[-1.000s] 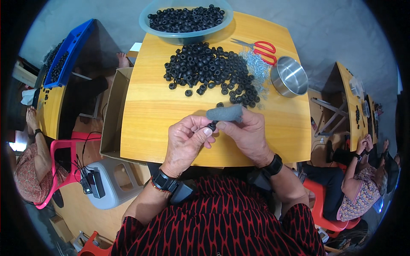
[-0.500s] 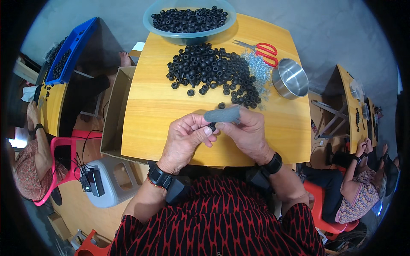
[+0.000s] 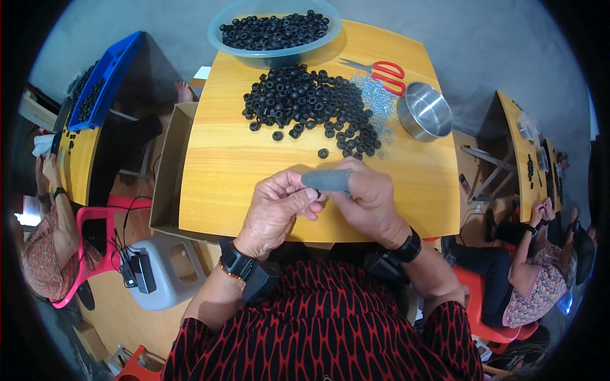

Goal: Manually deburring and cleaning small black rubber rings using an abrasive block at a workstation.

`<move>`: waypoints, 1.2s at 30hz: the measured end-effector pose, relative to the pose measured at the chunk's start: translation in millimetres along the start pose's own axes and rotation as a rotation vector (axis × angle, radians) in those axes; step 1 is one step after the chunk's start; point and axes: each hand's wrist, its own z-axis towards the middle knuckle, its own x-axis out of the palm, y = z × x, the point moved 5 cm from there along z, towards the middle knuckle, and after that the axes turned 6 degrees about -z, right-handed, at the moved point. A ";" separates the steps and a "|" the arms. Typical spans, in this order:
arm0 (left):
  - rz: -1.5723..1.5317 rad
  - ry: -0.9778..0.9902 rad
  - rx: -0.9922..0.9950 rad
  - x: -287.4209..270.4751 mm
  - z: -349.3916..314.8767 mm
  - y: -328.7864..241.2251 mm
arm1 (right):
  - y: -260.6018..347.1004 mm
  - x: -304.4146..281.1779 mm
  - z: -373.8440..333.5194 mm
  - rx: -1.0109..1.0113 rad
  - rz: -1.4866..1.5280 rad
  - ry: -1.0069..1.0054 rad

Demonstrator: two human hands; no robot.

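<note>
Table (image 3: 216, 203) strewn with black rings (image 3: 298, 95)

The table spreads out beneath the left hand (image 3: 276, 209) and the right hand (image 3: 375, 197), which meet above its near part. To the left of the left hand, beside the table, stands a brown box (image 3: 170, 178). Farthest ahead of the hands is a pale blue tub (image 3: 279, 53), filled with more black rings. Nearer, straight ahead of them, the black rings lie in a broad loose heap.

The left hand is bent, its thumb and forefinger pinching a small black piece. The right hand is curled close against it, its thumb reaching toward the piece; whether it grips the piece too cannot be told.

Ahead and to the right of the right hand stands a steel pan (image 3: 432, 105), and beyond it lie red-handled scissors (image 3: 367, 67). A grey sleeve (image 3: 325, 180) covers the right forefinger, which points across to the left fingertips. One stray ring (image 3: 323, 153) sits just ahead of the hands. The black piece (image 3: 317, 193) is partly hidden between the fingertips. Tiny clear bits (image 3: 379, 98) lie scattered beyond the right hand, between heap and pan.
</note>
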 end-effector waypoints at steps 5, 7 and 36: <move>0.009 0.000 -0.015 4.4 -2.5 4.9 | 6.5 -7.5 -10.2 -0.008 -0.080 0.036; 0.011 0.014 -0.029 5.8 -2.9 6.3 | 14.1 -8.9 -11.8 -0.026 -0.140 0.062; -0.065 0.034 -0.037 13.9 -5.1 16.1 | 38.4 -5.9 -23.7 -0.126 -0.456 0.028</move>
